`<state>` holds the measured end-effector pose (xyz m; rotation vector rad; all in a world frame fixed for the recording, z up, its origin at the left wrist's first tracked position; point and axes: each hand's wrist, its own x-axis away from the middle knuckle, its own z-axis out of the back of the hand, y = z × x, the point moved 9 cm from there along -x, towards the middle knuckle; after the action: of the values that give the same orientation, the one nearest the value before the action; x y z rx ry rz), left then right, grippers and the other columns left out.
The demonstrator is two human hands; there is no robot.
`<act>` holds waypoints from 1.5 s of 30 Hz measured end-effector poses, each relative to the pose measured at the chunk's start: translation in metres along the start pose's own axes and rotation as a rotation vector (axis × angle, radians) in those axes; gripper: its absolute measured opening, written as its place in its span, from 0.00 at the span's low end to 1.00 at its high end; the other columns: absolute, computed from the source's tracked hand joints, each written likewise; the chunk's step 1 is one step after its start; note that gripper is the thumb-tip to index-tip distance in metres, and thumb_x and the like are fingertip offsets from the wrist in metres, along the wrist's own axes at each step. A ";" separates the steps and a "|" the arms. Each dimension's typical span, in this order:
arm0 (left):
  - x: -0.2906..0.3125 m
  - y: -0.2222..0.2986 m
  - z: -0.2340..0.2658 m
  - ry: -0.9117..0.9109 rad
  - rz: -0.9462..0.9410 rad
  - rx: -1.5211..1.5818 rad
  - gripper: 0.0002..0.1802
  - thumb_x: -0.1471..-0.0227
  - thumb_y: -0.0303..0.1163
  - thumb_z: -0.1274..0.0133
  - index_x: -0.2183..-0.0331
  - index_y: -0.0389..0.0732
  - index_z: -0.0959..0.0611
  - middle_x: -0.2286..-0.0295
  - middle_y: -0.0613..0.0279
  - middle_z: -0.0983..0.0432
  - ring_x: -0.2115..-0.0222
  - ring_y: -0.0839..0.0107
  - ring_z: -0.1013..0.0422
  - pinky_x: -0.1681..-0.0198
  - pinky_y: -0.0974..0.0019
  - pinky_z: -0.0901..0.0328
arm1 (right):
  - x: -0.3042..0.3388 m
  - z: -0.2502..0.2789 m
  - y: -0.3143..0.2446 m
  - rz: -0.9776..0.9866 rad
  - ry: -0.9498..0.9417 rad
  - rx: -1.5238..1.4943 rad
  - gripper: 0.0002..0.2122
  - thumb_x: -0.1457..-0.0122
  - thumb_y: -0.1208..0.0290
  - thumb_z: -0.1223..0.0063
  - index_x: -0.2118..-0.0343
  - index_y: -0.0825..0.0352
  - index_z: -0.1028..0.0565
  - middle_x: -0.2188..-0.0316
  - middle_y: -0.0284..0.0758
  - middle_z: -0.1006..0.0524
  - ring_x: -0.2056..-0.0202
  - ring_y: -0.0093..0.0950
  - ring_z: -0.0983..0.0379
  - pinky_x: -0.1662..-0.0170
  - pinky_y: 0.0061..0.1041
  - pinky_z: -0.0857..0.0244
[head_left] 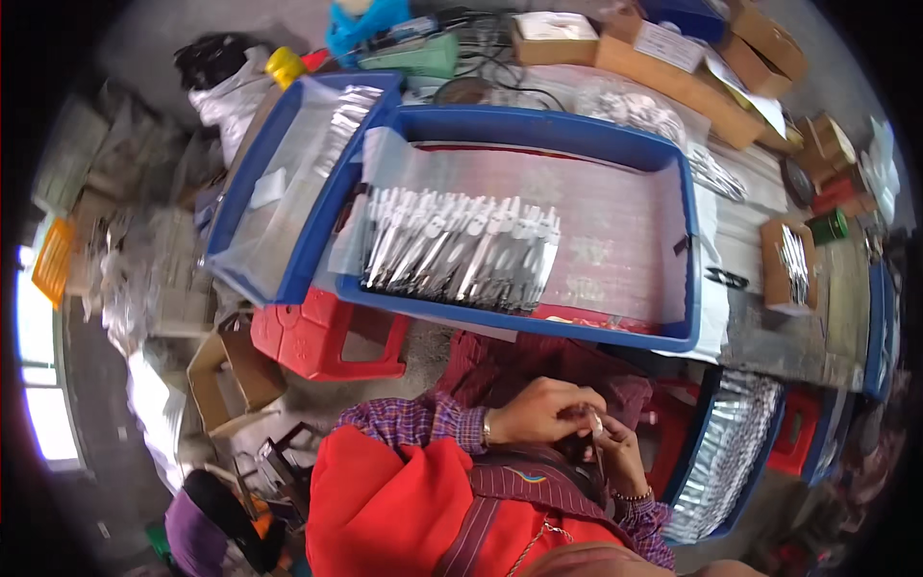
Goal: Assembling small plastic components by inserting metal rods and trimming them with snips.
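My left hand (540, 412) and my right hand (623, 456) meet low in the view, in front of my chest. Both have their fingers bent in a pinch around a small pale, shiny piece (597, 424). Its kind cannot be made out, since the fingers cover most of it. Beyond my hands lies a wide blue bin (519, 328). Its left half holds a dense row of slim silvery metal pieces (461, 240), leaning side by side with dark lower ends. Pale sheeting (615, 221) lines the bin.
Left of it, a second blue bin (288, 281) holds more slim pieces. A red stool (327, 337) stands below them. At right are a bin of silvery pieces (726, 452), a small cardboard box (790, 274) and a black tool (728, 278). A person in purple (197, 524) is at lower left.
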<state>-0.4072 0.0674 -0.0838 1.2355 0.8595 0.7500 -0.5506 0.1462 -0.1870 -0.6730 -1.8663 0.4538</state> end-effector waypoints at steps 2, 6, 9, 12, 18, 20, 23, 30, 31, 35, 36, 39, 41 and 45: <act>0.002 -0.005 0.015 -0.025 0.166 0.046 0.09 0.50 0.29 0.46 0.64 0.39 0.21 0.74 0.61 0.23 0.75 0.79 0.29 0.72 0.72 0.35 | -0.004 -0.012 -0.001 0.006 -0.019 0.018 0.18 0.43 0.79 0.56 0.49 0.73 0.36 0.66 0.34 0.25 0.76 0.18 0.30 0.71 0.15 0.33; -0.004 -0.023 0.002 -0.144 0.296 0.202 0.08 0.47 0.30 0.48 0.65 0.37 0.21 0.77 0.64 0.23 0.76 0.82 0.30 0.72 0.76 0.35 | -0.007 -0.009 -0.005 0.044 -0.017 0.131 0.17 0.42 0.73 0.53 0.50 0.70 0.33 0.66 0.31 0.25 0.74 0.16 0.32 0.70 0.13 0.36; -0.015 -0.024 -0.015 -0.235 0.364 0.194 0.08 0.48 0.29 0.48 0.66 0.35 0.22 0.77 0.64 0.23 0.76 0.83 0.29 0.72 0.78 0.36 | -0.010 0.002 -0.004 0.135 -0.045 0.172 0.19 0.43 0.71 0.52 0.48 0.69 0.35 0.66 0.31 0.24 0.76 0.15 0.31 0.72 0.13 0.36; -0.014 -0.006 -0.018 -0.245 0.327 0.101 0.07 0.49 0.25 0.48 0.65 0.36 0.21 0.76 0.63 0.22 0.73 0.80 0.27 0.69 0.76 0.33 | 0.005 -0.008 -0.021 0.268 0.017 0.321 0.16 0.42 0.69 0.52 0.52 0.68 0.30 0.71 0.31 0.23 0.77 0.16 0.30 0.73 0.16 0.34; -0.028 -0.005 -0.006 -0.220 0.336 0.021 0.09 0.47 0.29 0.50 0.63 0.36 0.23 0.76 0.63 0.23 0.76 0.81 0.30 0.73 0.78 0.37 | 0.006 0.006 -0.021 0.472 0.054 0.630 0.13 0.46 0.70 0.49 0.58 0.68 0.25 0.74 0.39 0.22 0.75 0.28 0.24 0.70 0.26 0.32; -0.033 0.017 0.010 -0.138 0.346 0.064 0.13 0.44 0.36 0.52 0.61 0.36 0.25 0.75 0.60 0.25 0.76 0.80 0.32 0.72 0.78 0.38 | 0.013 0.003 -0.020 0.526 0.050 0.676 0.13 0.47 0.70 0.48 0.59 0.67 0.25 0.73 0.41 0.22 0.74 0.32 0.23 0.69 0.27 0.32; -0.039 0.043 0.048 -0.035 0.260 0.045 0.21 0.46 0.46 0.50 0.62 0.36 0.25 0.74 0.59 0.25 0.76 0.78 0.31 0.71 0.75 0.37 | 0.011 0.000 -0.027 0.507 0.028 0.790 0.13 0.49 0.72 0.47 0.59 0.66 0.25 0.72 0.43 0.22 0.72 0.36 0.24 0.68 0.27 0.32; -0.012 0.106 0.171 0.360 0.240 -0.212 0.07 0.49 0.27 0.50 0.67 0.35 0.22 0.75 0.60 0.25 0.77 0.77 0.31 0.71 0.75 0.35 | -0.011 -0.014 -0.028 0.469 -0.003 0.745 0.14 0.49 0.73 0.46 0.59 0.71 0.25 0.72 0.42 0.21 0.72 0.27 0.24 0.67 0.24 0.33; -0.013 0.114 0.188 0.413 0.229 -0.305 0.06 0.50 0.25 0.51 0.68 0.34 0.22 0.75 0.62 0.25 0.76 0.78 0.31 0.71 0.75 0.35 | -0.010 -0.007 -0.026 0.472 0.018 0.728 0.14 0.49 0.73 0.46 0.59 0.72 0.26 0.72 0.42 0.21 0.72 0.24 0.24 0.66 0.22 0.33; 0.007 0.131 0.279 0.653 0.135 -0.721 0.06 0.55 0.24 0.48 0.70 0.36 0.20 0.76 0.69 0.25 0.78 0.85 0.34 0.75 0.80 0.41 | -0.009 -0.011 -0.020 0.268 0.006 0.528 0.13 0.47 0.76 0.49 0.58 0.72 0.26 0.75 0.30 0.23 0.73 0.15 0.31 0.69 0.15 0.37; 0.024 0.131 0.309 0.718 -0.019 -0.806 0.07 0.55 0.26 0.48 0.70 0.39 0.19 0.77 0.67 0.23 0.81 0.82 0.35 0.76 0.77 0.39 | -0.014 -0.008 -0.013 0.306 -0.001 0.537 0.13 0.46 0.76 0.50 0.57 0.72 0.26 0.75 0.30 0.23 0.74 0.14 0.32 0.71 0.14 0.38; 0.072 0.124 0.397 0.859 0.192 -1.159 0.10 0.58 0.25 0.49 0.70 0.42 0.17 0.79 0.61 0.23 0.79 0.75 0.29 0.74 0.72 0.36 | -0.016 -0.013 -0.011 0.314 -0.035 0.596 0.13 0.46 0.77 0.51 0.57 0.72 0.26 0.75 0.30 0.23 0.75 0.14 0.33 0.72 0.14 0.38; 0.107 0.081 0.465 0.922 0.335 -1.259 0.11 0.58 0.29 0.50 0.69 0.46 0.16 0.76 0.58 0.22 0.74 0.64 0.26 0.70 0.65 0.33 | -0.015 -0.018 -0.011 0.263 -0.034 0.595 0.13 0.46 0.77 0.51 0.56 0.72 0.26 0.76 0.30 0.23 0.77 0.14 0.32 0.73 0.15 0.37; 0.142 0.016 0.533 1.066 0.590 -1.320 0.14 0.60 0.34 0.50 0.67 0.52 0.16 0.70 0.56 0.22 0.67 0.54 0.26 0.62 0.57 0.33 | -0.016 -0.018 -0.020 0.263 0.006 0.701 0.13 0.46 0.77 0.50 0.57 0.72 0.26 0.76 0.30 0.23 0.78 0.14 0.32 0.73 0.15 0.37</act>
<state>0.1269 -0.0614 -0.0294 -0.2416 0.5282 2.0880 -0.5337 0.1205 -0.1801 -0.4300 -1.4680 1.2018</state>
